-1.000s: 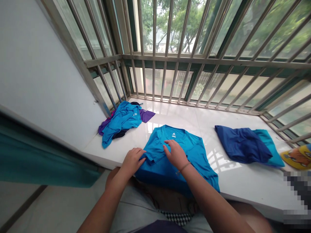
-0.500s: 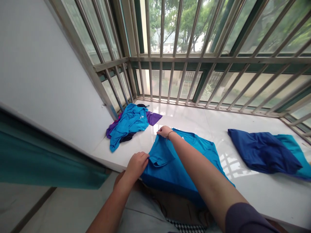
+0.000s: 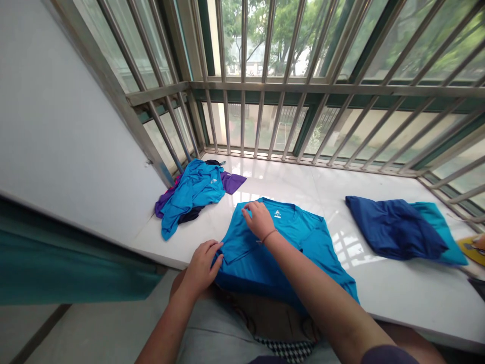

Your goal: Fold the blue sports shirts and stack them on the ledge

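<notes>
A blue T-shirt (image 3: 280, 253) with a small white logo near its neckline lies spread in front of me, its lower part hanging over the sill's front edge. My left hand (image 3: 203, 267) rests at the shirt's left edge, thumb apart from the fingers. Over the upper left of the shirt, near the shoulder, is my right hand (image 3: 259, 220); its fingers are loosely bent and hold nothing. The sleeve on the left lies folded inward across the shirt. My right forearm hides part of the shirt's middle.
A rumpled pile of blue, purple and dark clothes (image 3: 193, 194) sits at the left corner. On the right are a folded navy garment (image 3: 394, 227) and a teal one (image 3: 434, 227). Metal bars (image 3: 265, 88) line the window behind the white sill (image 3: 303, 182). A yellow object (image 3: 472, 250) shows at far right.
My right hand has let go of the shirt's left shoulder edge and moved slightly over the fabric. The left hand's fingers have spread. The sleeve lies flatter, and the view has shifted right.
</notes>
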